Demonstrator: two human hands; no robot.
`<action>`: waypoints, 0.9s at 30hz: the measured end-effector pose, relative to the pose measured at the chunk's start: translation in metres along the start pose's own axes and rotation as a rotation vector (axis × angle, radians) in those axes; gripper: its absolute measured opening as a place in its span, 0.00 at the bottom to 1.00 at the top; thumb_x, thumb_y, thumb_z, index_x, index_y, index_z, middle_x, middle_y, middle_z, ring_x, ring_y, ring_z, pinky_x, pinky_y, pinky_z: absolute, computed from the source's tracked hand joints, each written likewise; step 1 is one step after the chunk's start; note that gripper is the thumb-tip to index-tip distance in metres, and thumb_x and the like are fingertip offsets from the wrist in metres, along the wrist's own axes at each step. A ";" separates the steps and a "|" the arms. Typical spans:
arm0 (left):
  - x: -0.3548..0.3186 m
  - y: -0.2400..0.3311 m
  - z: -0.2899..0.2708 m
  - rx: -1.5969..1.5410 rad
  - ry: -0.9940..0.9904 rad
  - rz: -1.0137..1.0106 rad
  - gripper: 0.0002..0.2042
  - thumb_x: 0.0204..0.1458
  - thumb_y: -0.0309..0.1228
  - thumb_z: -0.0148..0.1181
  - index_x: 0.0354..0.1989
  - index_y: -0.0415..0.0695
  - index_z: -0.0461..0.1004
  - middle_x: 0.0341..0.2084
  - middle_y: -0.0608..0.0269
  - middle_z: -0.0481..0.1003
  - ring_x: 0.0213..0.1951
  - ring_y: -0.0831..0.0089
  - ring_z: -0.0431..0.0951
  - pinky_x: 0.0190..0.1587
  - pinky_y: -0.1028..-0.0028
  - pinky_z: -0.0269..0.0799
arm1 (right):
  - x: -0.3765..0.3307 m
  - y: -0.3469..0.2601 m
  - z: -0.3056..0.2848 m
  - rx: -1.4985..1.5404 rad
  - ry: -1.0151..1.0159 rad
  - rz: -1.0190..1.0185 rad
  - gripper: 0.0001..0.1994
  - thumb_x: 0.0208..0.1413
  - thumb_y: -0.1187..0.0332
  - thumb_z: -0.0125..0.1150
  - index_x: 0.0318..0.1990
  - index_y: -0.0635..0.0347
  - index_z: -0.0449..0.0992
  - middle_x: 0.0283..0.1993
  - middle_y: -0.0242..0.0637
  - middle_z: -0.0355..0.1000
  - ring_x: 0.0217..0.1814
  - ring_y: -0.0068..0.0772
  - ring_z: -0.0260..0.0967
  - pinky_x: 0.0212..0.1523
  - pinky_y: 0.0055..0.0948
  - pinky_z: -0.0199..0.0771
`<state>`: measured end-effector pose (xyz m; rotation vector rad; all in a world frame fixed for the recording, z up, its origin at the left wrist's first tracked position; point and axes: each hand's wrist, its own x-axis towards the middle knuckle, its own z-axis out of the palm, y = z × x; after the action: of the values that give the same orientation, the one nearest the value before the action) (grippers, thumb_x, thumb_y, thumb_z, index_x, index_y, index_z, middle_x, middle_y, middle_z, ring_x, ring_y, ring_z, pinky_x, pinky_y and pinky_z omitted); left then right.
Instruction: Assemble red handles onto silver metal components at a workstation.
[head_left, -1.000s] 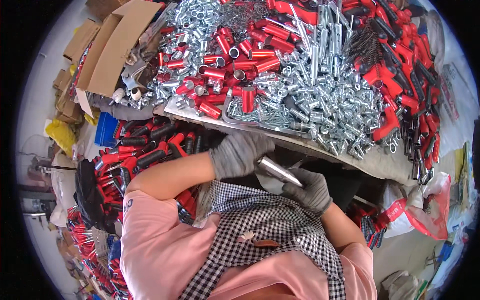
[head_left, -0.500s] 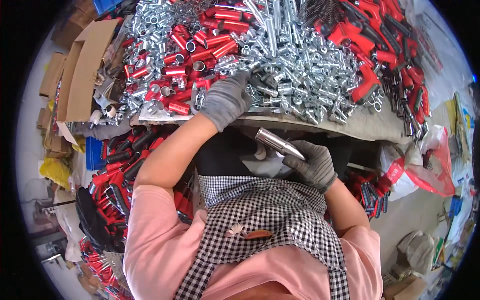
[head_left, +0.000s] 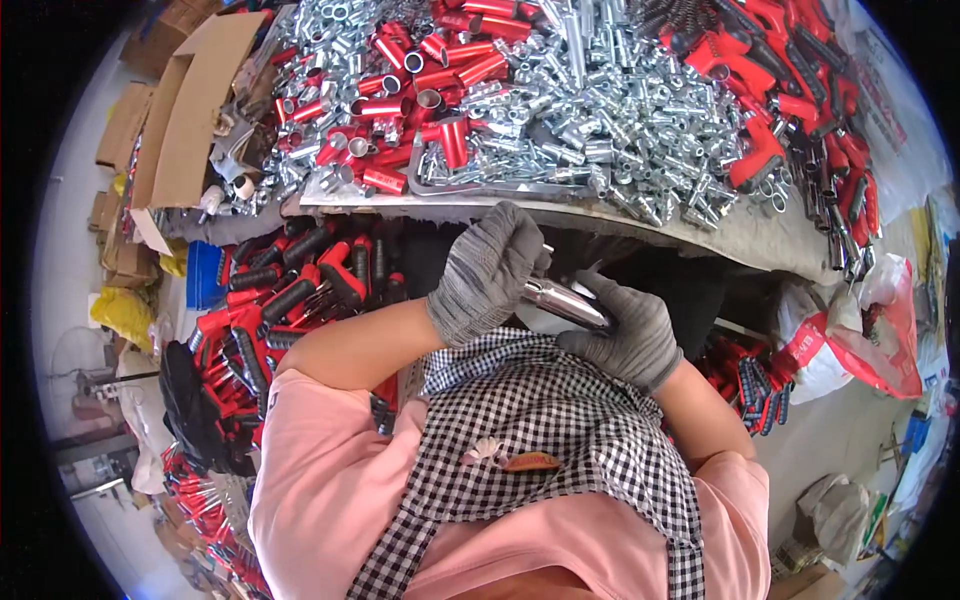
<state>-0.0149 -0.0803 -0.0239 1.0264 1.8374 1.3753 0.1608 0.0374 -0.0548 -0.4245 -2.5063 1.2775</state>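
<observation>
My right hand (head_left: pixel 632 338), in a grey knitted glove, is closed round a shiny chrome metal tube (head_left: pixel 562 302) held above my lap. My left hand (head_left: pixel 488 270), gloved alike, has its fingers curled at the tube's far-left end. A small silvery metal part (head_left: pixel 547 249) peeks out at its fingertips; most of it is hidden by the glove. Just beyond the hands, at the bench edge, lies a shallow tray (head_left: pixel 470 189) of thin metal pieces with a red sleeve (head_left: pixel 454 143) standing on it.
The bench holds heaps of silvery metal fittings (head_left: pixel 640 150), red tubes (head_left: pixel 385 107) and red-and-black tool handles (head_left: pixel 750 150). An open cardboard box (head_left: pixel 190 120) stands at far left. More red-handled tools (head_left: pixel 290 285) are piled below the bench, left of me. A red-and-white plastic bag (head_left: pixel 850 340) hangs at right.
My left hand has come back from the metal parts on the bench to the tube's end, a small part now in its fingers. My right hand still holds the tube.
</observation>
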 end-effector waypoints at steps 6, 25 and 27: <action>-0.023 -0.022 0.014 0.262 0.143 0.444 0.07 0.61 0.28 0.47 0.32 0.38 0.68 0.26 0.59 0.73 0.26 0.70 0.74 0.30 0.73 0.70 | 0.004 -0.010 -0.001 -0.075 -0.010 -0.114 0.30 0.35 0.60 0.75 0.49 0.62 0.74 0.31 0.46 0.76 0.30 0.45 0.76 0.31 0.32 0.76; -0.024 -0.011 -0.027 0.865 -0.266 0.885 0.12 0.48 0.33 0.54 0.36 0.38 0.73 0.36 0.51 0.75 0.42 0.58 0.76 0.43 0.62 0.75 | 0.006 -0.016 0.004 -0.379 0.100 -0.306 0.24 0.34 0.60 0.73 0.42 0.61 0.76 0.20 0.38 0.69 0.18 0.40 0.68 0.17 0.34 0.66; -0.018 -0.009 -0.027 0.860 -0.279 0.919 0.13 0.49 0.35 0.52 0.36 0.38 0.73 0.36 0.51 0.75 0.41 0.59 0.77 0.42 0.64 0.75 | 0.007 -0.015 0.005 -0.393 0.111 -0.324 0.24 0.35 0.60 0.73 0.42 0.61 0.76 0.20 0.38 0.69 0.17 0.39 0.68 0.17 0.34 0.65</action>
<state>-0.0303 -0.1107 -0.0243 2.5797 1.8004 0.7066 0.1506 0.0277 -0.0443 -0.1548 -2.5922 0.6263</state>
